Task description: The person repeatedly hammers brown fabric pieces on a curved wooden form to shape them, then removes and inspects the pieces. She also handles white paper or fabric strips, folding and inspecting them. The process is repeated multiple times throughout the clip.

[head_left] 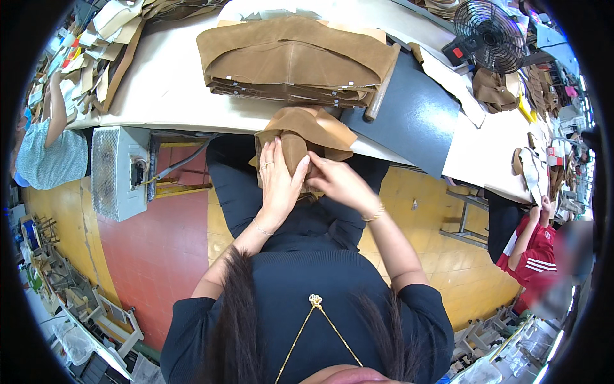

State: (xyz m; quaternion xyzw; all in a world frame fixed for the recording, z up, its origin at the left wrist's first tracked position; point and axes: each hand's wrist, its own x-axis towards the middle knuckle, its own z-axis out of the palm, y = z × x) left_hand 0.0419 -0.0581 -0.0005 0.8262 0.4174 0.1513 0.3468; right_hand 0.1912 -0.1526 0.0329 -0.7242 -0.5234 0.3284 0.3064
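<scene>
Over my lap at the table edge lies a brown suede leather piece (295, 148), folded, with a paler tan flap (337, 131) beside it. My left hand (279, 182) rests on its left side, fingers stretched out and lying along the suede, thumb apart from them. From the right, my right hand (342, 184) closes its fingertips on the lower right edge of the same piece, close to the left thumb. What lies under the fingers is partly hidden. Just beyond, on the table, sits a thick stack of brown suede panels (291, 61) with small white tags along its edges.
A wooden stick (382, 83) leans beside the stack on a dark board (416, 102). The fan (489, 37) stands at far right. A grey metal box (120, 173) is below the table at left. Co-workers sit on both sides, one in a red shirt (536, 259).
</scene>
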